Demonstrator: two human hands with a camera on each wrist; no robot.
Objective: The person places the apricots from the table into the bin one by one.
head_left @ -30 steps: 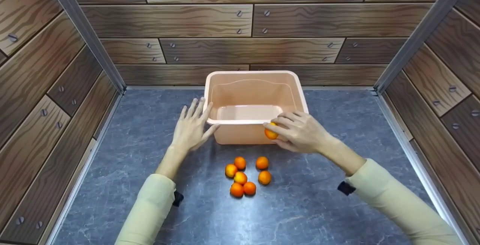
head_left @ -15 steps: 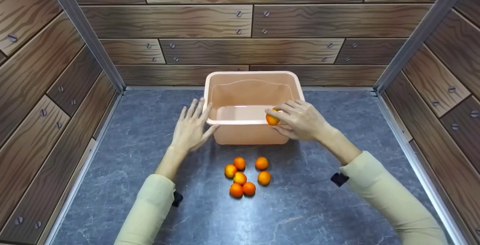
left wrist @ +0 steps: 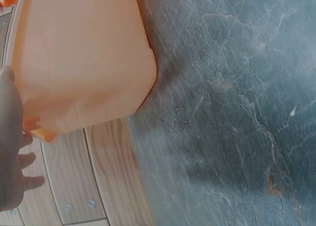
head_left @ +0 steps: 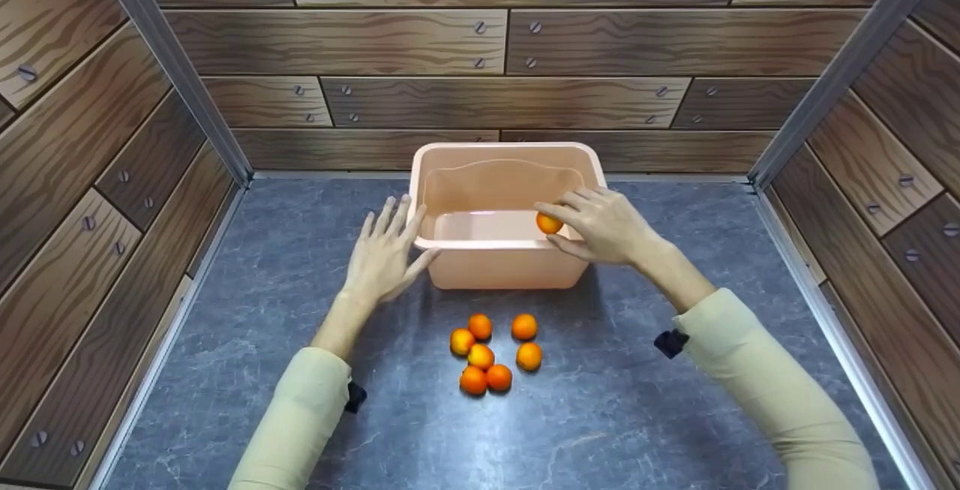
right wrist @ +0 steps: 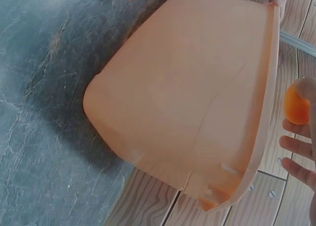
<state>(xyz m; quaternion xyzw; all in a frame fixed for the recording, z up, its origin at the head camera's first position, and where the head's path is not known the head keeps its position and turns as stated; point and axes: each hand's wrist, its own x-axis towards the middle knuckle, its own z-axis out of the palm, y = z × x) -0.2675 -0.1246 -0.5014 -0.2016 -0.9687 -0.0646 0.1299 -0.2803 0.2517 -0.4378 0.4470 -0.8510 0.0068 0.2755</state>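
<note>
The right grip [head_left: 606, 229] pinches an orange [head_left: 549, 223] between thumb and fingers, over the near right part of the tub [head_left: 502, 269]. The left grip [head_left: 377, 259], fingers spread, lies at the tub's left rim, farther from that orange.

Wood-patterned walls [head_left: 495, 43], marbled grey tabletop [head_left: 600, 415]

Bin [head_left: 510, 269]: smooth plastic, satin finish, shinier along the rim [head_left: 487, 245]. Oranges [head_left: 481, 357]: smooth rind, mild gloss, bright highlights. Surface [head_left: 225, 310]: marbled stone look, veined, semi-gloss, returning a pale glare near the oranges. Panels [head_left: 409, 100]: wood-grain look, low sheen; real timber or print cannot be determined. Corner posts [head_left: 840, 62]: dull grey, apparently metal. Sleeves [head_left: 292, 415]: matt cloth, lightly creased.
</note>
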